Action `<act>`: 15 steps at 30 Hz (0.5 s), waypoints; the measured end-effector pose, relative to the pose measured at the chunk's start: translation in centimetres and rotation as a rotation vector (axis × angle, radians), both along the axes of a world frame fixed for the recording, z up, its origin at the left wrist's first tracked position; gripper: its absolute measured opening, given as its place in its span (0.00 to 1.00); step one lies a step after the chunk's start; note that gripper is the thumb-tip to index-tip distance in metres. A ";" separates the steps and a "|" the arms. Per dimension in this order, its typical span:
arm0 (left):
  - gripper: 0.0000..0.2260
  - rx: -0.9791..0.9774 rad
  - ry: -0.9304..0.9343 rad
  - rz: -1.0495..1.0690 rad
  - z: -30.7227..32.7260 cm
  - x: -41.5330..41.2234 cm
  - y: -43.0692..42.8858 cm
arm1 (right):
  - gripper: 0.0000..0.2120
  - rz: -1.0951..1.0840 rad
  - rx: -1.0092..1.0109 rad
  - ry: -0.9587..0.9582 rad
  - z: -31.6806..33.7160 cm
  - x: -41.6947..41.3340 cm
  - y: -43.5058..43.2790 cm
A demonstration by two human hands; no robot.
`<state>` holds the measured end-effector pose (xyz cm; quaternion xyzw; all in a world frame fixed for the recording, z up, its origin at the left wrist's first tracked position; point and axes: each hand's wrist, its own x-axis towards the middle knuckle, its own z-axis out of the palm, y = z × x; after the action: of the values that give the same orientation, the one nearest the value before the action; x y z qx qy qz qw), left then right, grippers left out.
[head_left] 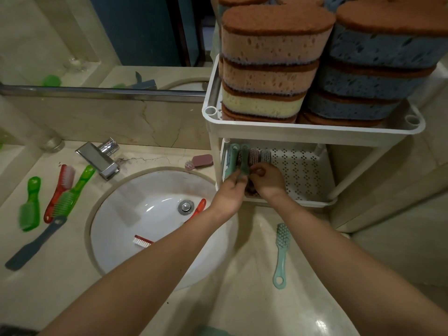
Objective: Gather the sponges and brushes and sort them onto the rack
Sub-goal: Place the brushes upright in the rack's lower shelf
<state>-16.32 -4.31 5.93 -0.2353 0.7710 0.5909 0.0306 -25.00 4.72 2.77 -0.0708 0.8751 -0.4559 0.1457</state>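
Shelf (300, 173) left edge — left hand (229, 191) grips brush (244, 161), right hand (266, 181) beside

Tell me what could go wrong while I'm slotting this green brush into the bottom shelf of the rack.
The sponge stacks rise well above the top rim of the rack; a knock from below might topple them. The green brush in your left hand sits right against the row of brushes; it could tip them. The red brush in the sink lies partly under your left forearm, easy to miss.
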 end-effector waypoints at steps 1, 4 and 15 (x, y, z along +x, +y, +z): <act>0.19 -0.003 0.035 0.004 0.0 0.5 0.0 | 0.08 -0.039 -0.075 0.019 0.1 0.6 0.3; 0.17 0.009 0.109 0.048 -0.1 2.0 0.1 | 0.09 -0.171 -0.284 0.106 0.7 3.1 1.8; 0.12 0.192 -0.034 -0.080 -2.7 6.8 3.5 | 0.06 -0.340 0.026 -0.083 -3.5 12.7 9.5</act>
<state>-9.51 -0.77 3.25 -0.2104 0.7190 0.6563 0.0896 -12.31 14.20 -0.76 0.0992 0.8734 -0.4654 0.1035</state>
